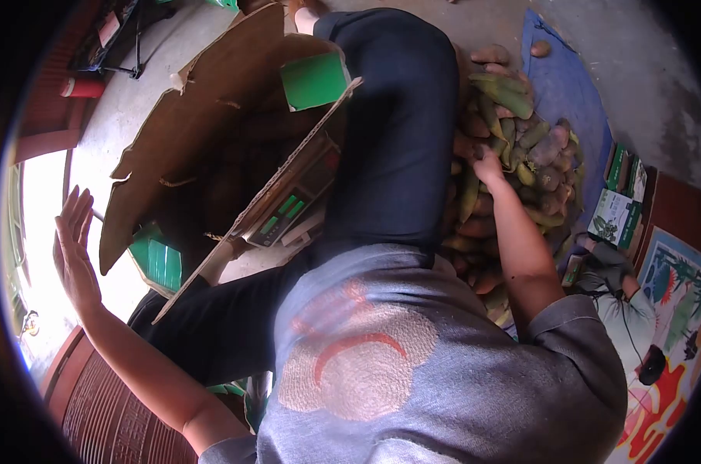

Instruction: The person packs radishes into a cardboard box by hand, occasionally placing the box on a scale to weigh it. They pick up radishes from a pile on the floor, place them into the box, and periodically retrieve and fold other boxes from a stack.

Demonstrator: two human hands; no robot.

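Observation:
My left hand (76, 255) is raised at the far left, beside the outer edge of a large open cardboard box (153, 151), its fingers extended and nothing in it. On the right, my right hand (486, 164) reaches into a pile of brown and green tubers or vegetables (547, 178) on a blue sheet (586, 85). Its fingers point down at a reddish-brown piece, and their tips are partly hidden. A digital scale (285, 213) with green lit displays stands behind the near flap of the box. The inside of the box is dark.
Green-and-white boxes (615, 213) stand at the right edge of the sheet. Another person (617, 298) is at the lower right near a colourful mat (667, 348). A red-brown ribbed surface (115, 410) lies at the lower left. A red cylinder (84, 87) is at the upper left.

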